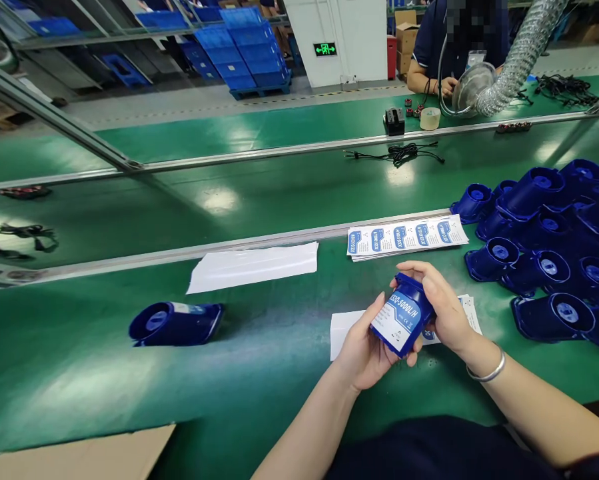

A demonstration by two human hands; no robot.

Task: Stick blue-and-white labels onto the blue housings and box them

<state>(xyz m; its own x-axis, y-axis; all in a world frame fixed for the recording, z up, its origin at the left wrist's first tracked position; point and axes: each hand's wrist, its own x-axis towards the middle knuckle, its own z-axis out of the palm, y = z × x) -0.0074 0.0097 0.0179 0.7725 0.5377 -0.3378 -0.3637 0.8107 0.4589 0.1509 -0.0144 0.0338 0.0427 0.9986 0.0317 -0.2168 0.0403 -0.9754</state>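
Observation:
Between my two hands is a blue plastic housing point(413, 293) with a blue-and-white label point(399, 320) on its upward face. My left hand point(362, 357) cups it from the left, the thumb along the label's edge. From the right, my right hand point(444, 310) grips the housing with the fingers wrapped round its far end. Beneath my hands lies a partly covered label sheet point(344, 330) on the green bench. Farther back rests a stack of printed label sheets point(404, 238). Another blue housing point(179, 325) with a label on top lies on its side at the left.
Many unlabelled blue housings point(544, 260) are heaped at the right. A white backing sheet point(254, 267) lies by the metal rail point(274, 238). Cardboard point(79, 457) juts in at front left. Across the bench, a co-worker point(424, 60) sits behind a flexible duct point(524, 53); cables point(402, 155) lie beyond the rail.

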